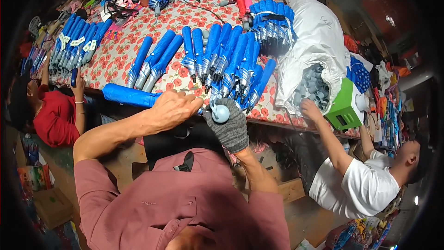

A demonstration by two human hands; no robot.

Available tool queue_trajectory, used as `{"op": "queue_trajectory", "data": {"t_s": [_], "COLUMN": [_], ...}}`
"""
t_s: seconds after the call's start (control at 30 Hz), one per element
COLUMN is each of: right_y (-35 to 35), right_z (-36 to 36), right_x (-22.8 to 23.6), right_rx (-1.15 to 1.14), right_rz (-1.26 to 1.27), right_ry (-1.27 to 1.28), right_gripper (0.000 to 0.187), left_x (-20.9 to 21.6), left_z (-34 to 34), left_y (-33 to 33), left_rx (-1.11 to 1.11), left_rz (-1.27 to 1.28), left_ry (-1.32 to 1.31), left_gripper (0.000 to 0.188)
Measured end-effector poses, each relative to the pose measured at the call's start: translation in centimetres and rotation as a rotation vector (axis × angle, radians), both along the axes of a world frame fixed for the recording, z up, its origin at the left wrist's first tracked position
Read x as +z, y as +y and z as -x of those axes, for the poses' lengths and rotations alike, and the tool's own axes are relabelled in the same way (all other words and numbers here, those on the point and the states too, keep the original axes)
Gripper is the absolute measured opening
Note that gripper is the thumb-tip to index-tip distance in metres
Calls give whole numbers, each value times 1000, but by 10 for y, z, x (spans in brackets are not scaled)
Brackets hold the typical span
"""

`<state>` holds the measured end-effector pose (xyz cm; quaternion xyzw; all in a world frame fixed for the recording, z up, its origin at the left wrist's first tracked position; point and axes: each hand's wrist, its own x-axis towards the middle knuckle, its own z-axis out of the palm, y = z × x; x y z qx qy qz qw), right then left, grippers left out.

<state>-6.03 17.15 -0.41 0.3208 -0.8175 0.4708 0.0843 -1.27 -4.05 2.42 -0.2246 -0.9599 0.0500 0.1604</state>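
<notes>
A folded blue umbrella lies across the front edge of the table. My bare left hand is closed over its right end, fingers curled beside the other hand; the exact fingertip hold is partly hidden. My right hand, in a dark grey knitted glove, is closed around a pale grey-blue round knob, which looks like an umbrella handle. Just beyond both hands lie several folded blue umbrellas with silvery undersides and black tips. More blue umbrellas with grey handles rest to the left.
A white woven sack spills grey plastic handle parts at the right; a co-worker's hand reaches into it. Beside it stands a green box. Another person in red sits at the left near bundled umbrellas. Flowered cloth covers the table.
</notes>
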Motion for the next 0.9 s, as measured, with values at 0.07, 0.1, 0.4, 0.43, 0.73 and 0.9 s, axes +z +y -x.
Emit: {"op": "queue_trajectory", "data": {"t_s": [0.07, 0.1, 0.4, 0.43, 0.73, 0.9], "right_y": [9, 12, 53, 54, 48, 42], "right_z": [-5, -3, 29, 29, 28, 20], "right_x": [3, 1, -56, -62, -90, -99], "right_rx": [-5, -7, 361, 352, 41, -115], "right_rz": [-7, -6, 1379, 1369, 1375, 1274], "right_ry": [-31, -31, -1321, -1331, -1551, -1550], "right_gripper": [40, 40, 31, 31, 34, 34], "left_x": [0, 1, 33, 33, 21, 4], "left_z": [-7, -8, -26, -27, -19, -11], "left_y": [-4, -6, 4, 7, 34, 44], "left_rx": [-41, -42, 132, 135, 145, 165], "left_rz": [-8, -7, -423, -435, -641, -680], "left_ry": [-64, -65, -779, -786, -1077, -1109], "left_gripper": [21, 21, 41, 41, 43, 47]}}
